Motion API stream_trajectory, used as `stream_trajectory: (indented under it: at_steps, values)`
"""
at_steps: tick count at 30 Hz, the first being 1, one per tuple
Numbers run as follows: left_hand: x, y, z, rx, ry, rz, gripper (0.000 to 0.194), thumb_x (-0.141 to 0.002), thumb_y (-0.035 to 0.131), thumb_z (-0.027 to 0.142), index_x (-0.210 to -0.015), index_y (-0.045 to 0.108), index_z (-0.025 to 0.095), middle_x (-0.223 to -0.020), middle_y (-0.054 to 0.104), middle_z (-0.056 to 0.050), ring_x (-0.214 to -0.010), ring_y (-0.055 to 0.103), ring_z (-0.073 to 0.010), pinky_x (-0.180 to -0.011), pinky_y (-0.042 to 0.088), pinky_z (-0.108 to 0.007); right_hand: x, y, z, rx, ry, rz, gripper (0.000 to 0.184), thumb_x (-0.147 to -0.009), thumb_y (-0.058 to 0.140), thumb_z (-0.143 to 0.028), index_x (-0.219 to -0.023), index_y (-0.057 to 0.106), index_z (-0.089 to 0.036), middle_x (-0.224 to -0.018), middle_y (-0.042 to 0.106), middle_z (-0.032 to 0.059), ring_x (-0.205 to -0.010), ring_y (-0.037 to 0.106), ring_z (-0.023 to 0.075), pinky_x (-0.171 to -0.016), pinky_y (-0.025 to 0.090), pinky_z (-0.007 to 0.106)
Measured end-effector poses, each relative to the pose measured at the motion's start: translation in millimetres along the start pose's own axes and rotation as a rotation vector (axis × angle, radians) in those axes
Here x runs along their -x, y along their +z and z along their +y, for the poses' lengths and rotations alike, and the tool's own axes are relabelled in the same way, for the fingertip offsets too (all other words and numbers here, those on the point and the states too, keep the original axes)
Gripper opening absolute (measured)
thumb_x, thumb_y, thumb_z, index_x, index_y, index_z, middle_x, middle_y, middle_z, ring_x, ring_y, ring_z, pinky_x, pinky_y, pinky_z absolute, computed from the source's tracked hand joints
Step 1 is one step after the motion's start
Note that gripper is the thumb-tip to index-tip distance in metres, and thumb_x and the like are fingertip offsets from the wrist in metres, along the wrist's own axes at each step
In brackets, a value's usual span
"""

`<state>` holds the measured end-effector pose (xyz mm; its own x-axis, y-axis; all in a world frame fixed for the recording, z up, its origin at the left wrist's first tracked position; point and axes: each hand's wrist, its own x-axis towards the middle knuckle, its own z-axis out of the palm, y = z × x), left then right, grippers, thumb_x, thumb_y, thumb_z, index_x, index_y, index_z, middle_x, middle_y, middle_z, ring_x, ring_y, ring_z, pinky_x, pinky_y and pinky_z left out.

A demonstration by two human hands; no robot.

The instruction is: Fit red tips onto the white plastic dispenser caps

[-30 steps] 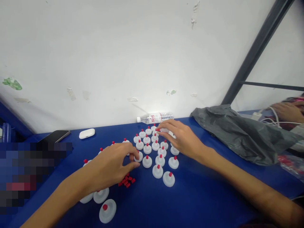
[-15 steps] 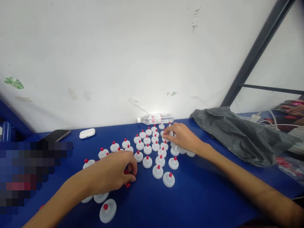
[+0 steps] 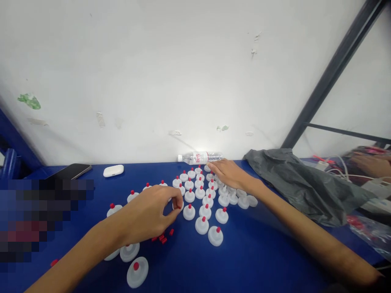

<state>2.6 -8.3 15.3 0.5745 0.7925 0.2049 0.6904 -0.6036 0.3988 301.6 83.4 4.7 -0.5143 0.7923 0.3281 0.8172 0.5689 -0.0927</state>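
Observation:
My left hand (image 3: 159,209) is pinched, thumb and forefinger closed around a small red cap (image 3: 179,206) just above a white disc-shaped lid. Below its palm lie several loose red caps (image 3: 162,238) on the blue table. My right hand (image 3: 229,174) reaches over the back of the group of lids, fingers stretched out; its fingertips partly cover the lids beneath. Many white lids with red caps, such as this near white lid (image 3: 215,236), stand in rough rows. White lids without visible red caps (image 3: 243,202) cluster under and beside my right wrist.
A clear plastic bottle (image 3: 200,157) lies along the wall. At the left are a white earphone case (image 3: 113,171) and a black phone (image 3: 73,171). A dark grey bag (image 3: 290,179) covers the right side, near white cables and a clear bag with red pieces (image 3: 366,234).
My left hand has moved up and right from the loose red caps to a white lid. My right hand's fingers have straightened and shifted slightly back. The view has tilted up a little.

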Motion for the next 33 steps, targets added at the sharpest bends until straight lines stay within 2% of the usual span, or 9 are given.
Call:
stream_trajectory:
  at_steps: [5,9,11,13,15,18,20,26,33]
  values:
    - [-1.7,-0.1,2.2,0.031,0.004,0.036,0.011,-0.090,0.058,0.025,-0.085,0.068,0.029,-0.070,0.068,0.006,-0.058,0.055,-0.0169,-0.062,0.044,-0.031,-6.9,3.8,8.1,-0.017,-0.035,0.001,0.059,-0.113,0.025,-0.048,-0.075,0.063,-0.023,-0.072,0.070,0.0040,-0.069,0.065,0.0227,-0.075,0.051,0.038]
    - [-5.2,2.1,1.3,0.074,0.013,0.110,0.012,-0.094,0.057,0.030,-0.089,0.069,0.028,-0.085,0.075,0.003,-0.060,0.055,-0.0160,-0.062,0.045,-0.032,2.8,-8.5,3.9,-0.043,-0.009,0.155,0.041,-0.110,0.042,-0.051,-0.111,0.069,-0.021,-0.112,0.076,0.0105,-0.107,0.070,0.0300,-0.096,0.052,0.046]
    - [-6.8,3.8,-0.3,0.099,0.019,0.158,0.015,-0.097,0.056,0.033,-0.095,0.070,0.028,-0.089,0.076,0.003,-0.059,0.055,-0.0150,-0.061,0.046,-0.032,11.3,-15.7,-6.2,-0.066,0.004,0.238,0.036,-0.107,0.050,-0.051,-0.121,0.065,-0.022,-0.123,0.072,0.0118,-0.113,0.068,0.0304,-0.096,0.054,0.047]
    - [-8.1,5.8,-2.3,0.114,0.019,0.218,0.017,-0.100,0.057,0.035,-0.104,0.072,0.028,-0.088,0.075,0.003,-0.059,0.056,-0.0147,-0.061,0.046,-0.032,20.4,-19.8,-21.7,-0.110,-0.060,0.282,0.029,-0.108,0.051,-0.044,-0.124,0.062,-0.023,-0.123,0.071,0.0112,-0.107,0.070,0.0271,-0.089,0.058,0.043]
    - [-9.3,7.6,-4.1,0.122,0.022,0.276,0.019,-0.101,0.058,0.036,-0.110,0.072,0.028,-0.085,0.074,0.003,-0.061,0.057,-0.0148,-0.061,0.045,-0.031,28.3,-19.7,-39.7,-0.149,-0.211,0.276,0.024,-0.110,0.048,-0.035,-0.127,0.059,-0.023,-0.121,0.071,0.0106,-0.104,0.072,0.0245,-0.085,0.060,0.040]
    - [-10.4,9.5,-4.7,0.137,0.050,0.316,0.020,-0.102,0.058,0.035,-0.112,0.074,0.027,-0.086,0.073,0.002,-0.062,0.057,-0.0141,-0.058,0.043,-0.029,35.8,-13.5,-63.6,-0.138,-0.417,0.233,0.022,-0.110,0.048,-0.031,-0.129,0.056,-0.022,-0.116,0.074,0.0092,-0.103,0.072,0.0235,-0.088,0.061,0.041]
    - [-10.3,10.7,-3.3,0.150,0.083,0.314,0.019,-0.103,0.058,0.033,-0.110,0.074,0.027,-0.085,0.073,0.002,-0.061,0.056,-0.0133,-0.054,0.042,-0.028,38.2,-8.4,-73.8,-0.123,-0.493,0.236,0.021,-0.109,0.051,-0.031,-0.127,0.055,-0.021,-0.112,0.075,0.0083,-0.100,0.073,0.0230,-0.089,0.061,0.042]
    - [-7.2,17.3,3.4,0.160,0.172,0.291,0.016,-0.101,0.061,0.027,-0.106,0.076,0.029,-0.085,0.074,0.001,-0.063,0.058,-0.0142,-0.052,0.041,-0.027,41.9,-3.4,-81.7,-0.189,-0.522,0.260,0.022,-0.106,0.060,-0.029,-0.124,0.053,-0.020,-0.111,0.075,0.0079,-0.101,0.072,0.0220,-0.091,0.062,0.040]
    - [-6.7,21.2,1.1,0.122,0.133,0.317,0.019,-0.102,0.057,0.023,-0.103,0.076,0.027,-0.090,0.073,0.001,-0.068,0.061,-0.0143,-0.061,0.045,-0.029,43.8,0.6,-82.5,-0.237,-0.483,0.357,0.028,-0.106,0.061,-0.032,-0.128,0.049,-0.022,-0.111,0.075,0.0079,-0.103,0.074,0.0216,-0.088,0.064,0.038]
